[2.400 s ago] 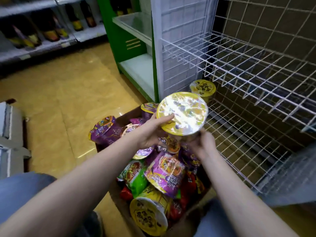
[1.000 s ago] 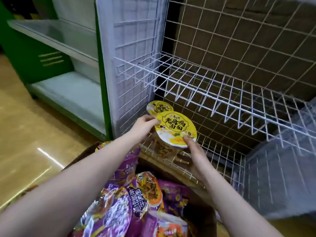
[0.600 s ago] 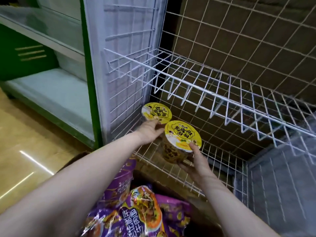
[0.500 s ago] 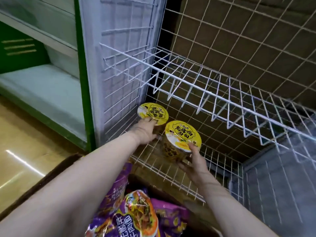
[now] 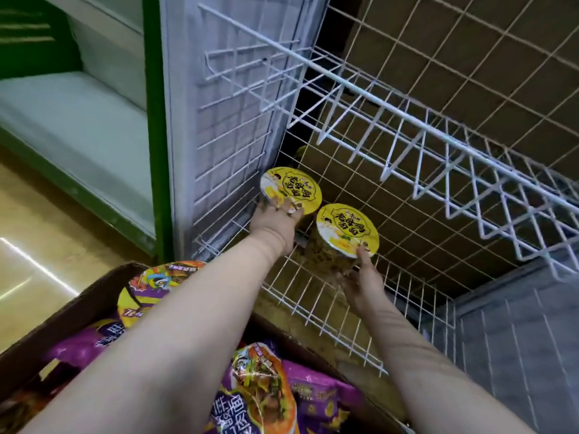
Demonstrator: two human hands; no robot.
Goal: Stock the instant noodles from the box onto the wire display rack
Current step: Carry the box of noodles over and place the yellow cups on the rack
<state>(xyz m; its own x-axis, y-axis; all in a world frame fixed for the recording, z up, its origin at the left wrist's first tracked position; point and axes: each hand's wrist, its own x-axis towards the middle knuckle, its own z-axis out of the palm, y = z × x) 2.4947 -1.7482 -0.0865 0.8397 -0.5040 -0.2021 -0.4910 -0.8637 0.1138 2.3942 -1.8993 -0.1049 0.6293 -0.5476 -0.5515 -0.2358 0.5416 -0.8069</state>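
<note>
On the bottom shelf of the white wire display rack (image 5: 313, 296), a round yellow-lidded noodle cup (image 5: 293, 187) in the left corner is gripped at its near rim by the left hand (image 5: 275, 225), fingers curled over the lid. A second yellow-lidded cup (image 5: 346, 228) just beside it is clasped low on its front by the right hand (image 5: 360, 278), thumb at the lid edge. It should be kept upright and nudged against its neighbour, its base settled across the wires before release

A single view is given, taken from the head and aimed forward and down; the wire display rack (image 5: 407, 115) is seen close, the box (image 5: 62, 324) at the near edge.
</note>
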